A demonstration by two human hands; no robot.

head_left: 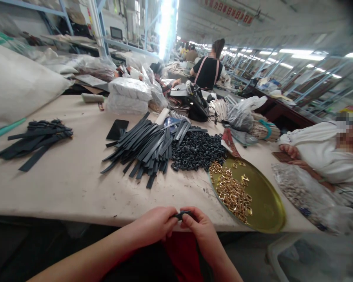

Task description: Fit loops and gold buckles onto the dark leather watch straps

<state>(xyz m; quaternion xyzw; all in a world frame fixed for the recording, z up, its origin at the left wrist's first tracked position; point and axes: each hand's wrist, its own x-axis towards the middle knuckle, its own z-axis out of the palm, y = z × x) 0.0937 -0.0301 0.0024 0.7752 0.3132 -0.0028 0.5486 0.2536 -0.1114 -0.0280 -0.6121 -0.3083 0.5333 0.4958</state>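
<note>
My left hand (161, 223) and my right hand (197, 222) meet at the table's front edge, both pinching one small dark piece (182, 214) between their fingertips. Beyond them lies a fanned pile of dark strips (147, 147). A heap of small dark loops (197, 150) touches its right side. The round gold tray (264, 196) sits to the right, with many gold metal buckles (231, 192) on its left part. Another bundle of dark strips (38, 141) rests at the far left.
A black phone (117, 129) lies behind the strips. Wrapped white packages (129, 94), a black bag (198, 105) and plastic bags line the table's back. At the right, a person in white (314, 149) sits beside a clear bag of small parts (306, 192).
</note>
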